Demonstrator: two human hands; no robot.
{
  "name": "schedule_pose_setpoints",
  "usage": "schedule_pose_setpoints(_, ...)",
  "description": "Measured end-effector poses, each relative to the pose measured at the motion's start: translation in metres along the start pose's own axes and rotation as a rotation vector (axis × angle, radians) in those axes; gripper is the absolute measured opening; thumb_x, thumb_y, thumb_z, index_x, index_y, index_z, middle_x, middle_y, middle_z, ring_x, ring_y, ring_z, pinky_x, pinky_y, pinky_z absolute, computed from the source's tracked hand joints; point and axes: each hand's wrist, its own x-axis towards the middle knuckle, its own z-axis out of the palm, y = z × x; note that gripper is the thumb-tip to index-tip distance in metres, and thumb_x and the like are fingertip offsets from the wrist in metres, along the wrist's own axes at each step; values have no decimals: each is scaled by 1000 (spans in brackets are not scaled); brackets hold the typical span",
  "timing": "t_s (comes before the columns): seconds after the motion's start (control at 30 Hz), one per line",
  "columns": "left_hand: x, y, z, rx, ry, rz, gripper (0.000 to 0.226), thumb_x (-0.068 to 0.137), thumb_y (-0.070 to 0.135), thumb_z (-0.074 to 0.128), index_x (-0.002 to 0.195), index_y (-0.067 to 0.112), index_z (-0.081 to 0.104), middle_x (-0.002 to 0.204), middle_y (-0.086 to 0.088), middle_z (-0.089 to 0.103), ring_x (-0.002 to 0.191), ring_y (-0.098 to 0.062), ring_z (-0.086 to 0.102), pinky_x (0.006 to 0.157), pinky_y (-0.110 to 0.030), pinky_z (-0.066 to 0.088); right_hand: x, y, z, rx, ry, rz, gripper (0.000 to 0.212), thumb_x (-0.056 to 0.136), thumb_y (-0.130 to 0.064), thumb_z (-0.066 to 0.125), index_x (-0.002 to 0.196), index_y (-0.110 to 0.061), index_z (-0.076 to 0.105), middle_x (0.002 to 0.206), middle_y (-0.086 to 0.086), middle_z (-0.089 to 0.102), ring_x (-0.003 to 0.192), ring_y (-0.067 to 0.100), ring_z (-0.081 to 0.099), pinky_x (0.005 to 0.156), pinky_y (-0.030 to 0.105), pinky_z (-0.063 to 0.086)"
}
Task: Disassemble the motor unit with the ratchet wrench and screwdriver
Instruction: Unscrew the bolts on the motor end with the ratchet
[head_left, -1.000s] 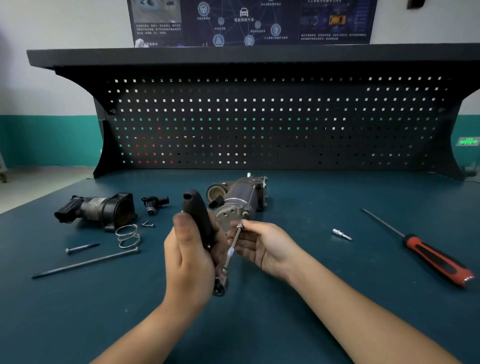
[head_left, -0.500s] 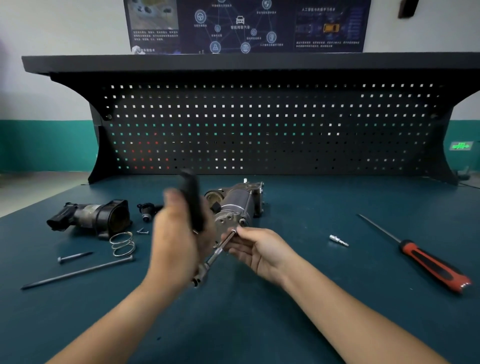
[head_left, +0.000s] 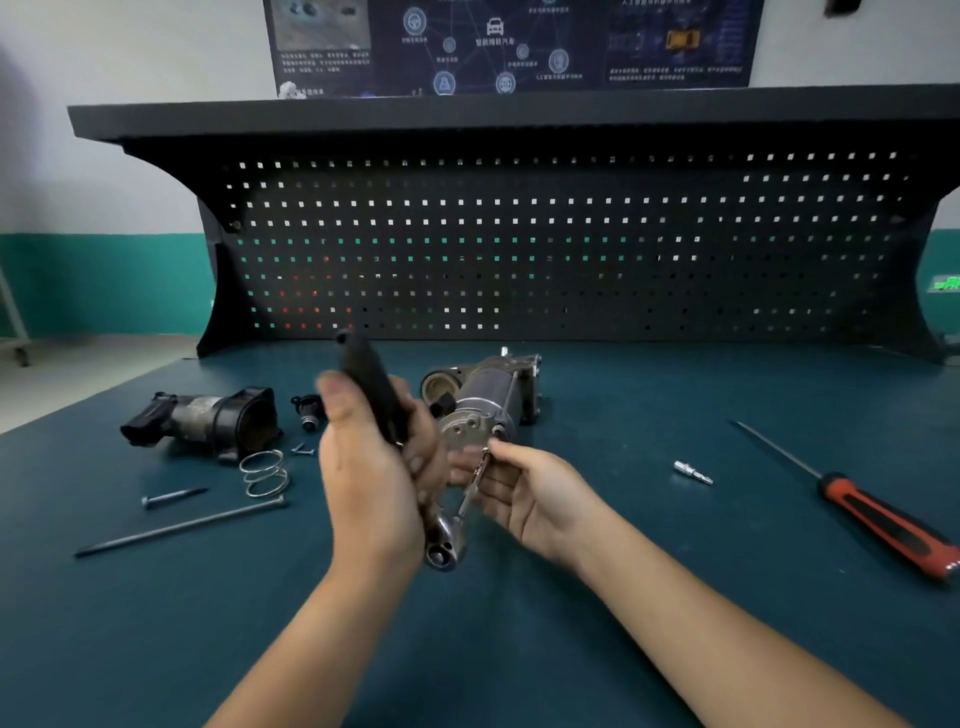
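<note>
1. A long dark metal rod (head_left: 182, 527) lies flat at the far left of the dark teal tabletop (head_left: 623, 597). A short dark bolt (head_left: 174, 498) lies just behind it.
2. Further back, a detached black-and-grey cylindrical housing (head_left: 208, 423) rests on its side. A silver wire coil spring (head_left: 264, 474) sits just in front of its right end. A tiny screw (head_left: 303, 450) and a small black fitting (head_left: 308, 410) lie to the right of it.
3. The left hand (head_left: 374, 478) is raised above the tabletop, its grip wrapped round the black handle of the ratchet wrench (head_left: 370, 387). The handle points up and away, and the chrome ratchet head (head_left: 444, 543) shows below the hand.
4. From that head a thin silver extension bar (head_left: 470, 491) slants up to the near end face of the grey metal motor unit (head_left: 488, 400). The unit lies on its side mid-tabletop.
5. The right hand (head_left: 540, 499) has its grip pinched on the extension bar between thumb and fingers, just below the motor's end face. Motion blur hides the exact contact.
6. A small silver socket bit (head_left: 692, 473) lies alone further right.
7. A red-and-black-handled screwdriver (head_left: 883, 525) lies untouched at the far right, well apart from both hands. Its thin shaft points away and to the left.
</note>
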Motion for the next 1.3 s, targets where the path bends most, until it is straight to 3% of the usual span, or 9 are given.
schedule_pose_setpoints(0.13, -6, -3, 5, 5, -96, -37, 48, 88, 56, 34, 62, 17, 46, 34, 7, 34, 27, -3, 26, 34, -8, 22, 0, 0, 2, -59, 81, -11, 25, 96, -10, 46, 75, -3, 59, 54, 4, 68, 45, 11, 64, 41, 16, 48)
schedule_pose_setpoints(0.27, -24, -11, 5, 975, -1086, 235, 41, 86, 45, 35, 88, 10, 57, 75, 0, 60, 66, -12, 50, 59, -25, 37, 2, 4, 2, -155, 133, -80, 25, 93, -13, 53, 69, -8, 60, 53, 0, 66, 47, 11, 64, 47, 16, 50)
schedule_pose_setpoints(0.33, -27, -16, 0, 1166, -1272, 241, 48, 87, 50, 38, 97, 7, 56, 85, -14, 60, 74, -24, 49, 64, -35, 36, -4, 3, 2, -211, 131, -48, 21, 90, -16, 58, 71, -8, 60, 54, -1, 67, 47, 9, 64, 44, 14, 48)
schedule_pose_setpoints(0.53, -29, -6, -5, 310, -165, 155, 34, 79, 57, 48, 73, 25, 57, 51, 5, 54, 43, -8, 50, 41, -18, 39, -3, -5, 0, -65, 77, -9, 24, 97, -17, 41, 81, -8, 57, 56, 2, 67, 49, 12, 63, 51, 20, 50)
schedule_pose_setpoints(0.7, -23, -5, -6, 201, 27, 106, 32, 78, 52, 37, 76, 23, 50, 46, 5, 46, 41, -8, 41, 42, -20, 36, -2, -2, 3, -35, 97, 18, 24, 98, -10, 40, 84, -2, 57, 56, 7, 68, 48, 15, 66, 41, 18, 49)
schedule_pose_setpoints(0.93, -24, -14, 2, 1242, -1392, 167, 38, 91, 47, 49, 98, 10, 52, 84, -11, 60, 69, -16, 44, 61, -32, 32, -5, -3, 2, -186, 117, -10, 21, 95, -13, 49, 77, -5, 56, 51, 0, 66, 45, 9, 64, 42, 14, 48)
schedule_pose_setpoints(1.03, -27, -10, -6, 901, -1100, 40, 45, 82, 47, 51, 90, 4, 60, 73, 2, 62, 65, -11, 55, 61, -27, 44, -3, -2, 2, -172, 124, -3, 21, 94, -15, 52, 77, -4, 58, 56, 3, 67, 48, 13, 64, 47, 18, 50)
schedule_pose_setpoints(1.2, -22, -2, -9, 137, 48, 41, 39, 90, 50, 36, 77, 15, 43, 41, 7, 39, 34, -7, 38, 37, -15, 33, -2, -3, 5, -111, 83, 53, 25, 97, -18, 40, 83, -6, 58, 58, 5, 69, 49, 13, 66, 48, 17, 51)
schedule_pose_setpoints(1.3, -15, -2, -9, 121, 120, 16, 29, 95, 38, 30, 79, 16, 39, 45, 8, 39, 36, -10, 39, 38, -20, 35, -3, -6, 4, -72, 86, 60, 32, 97, -12, 33, 79, 0, 57, 56, 8, 68, 48, 16, 66, 45, 18, 51)
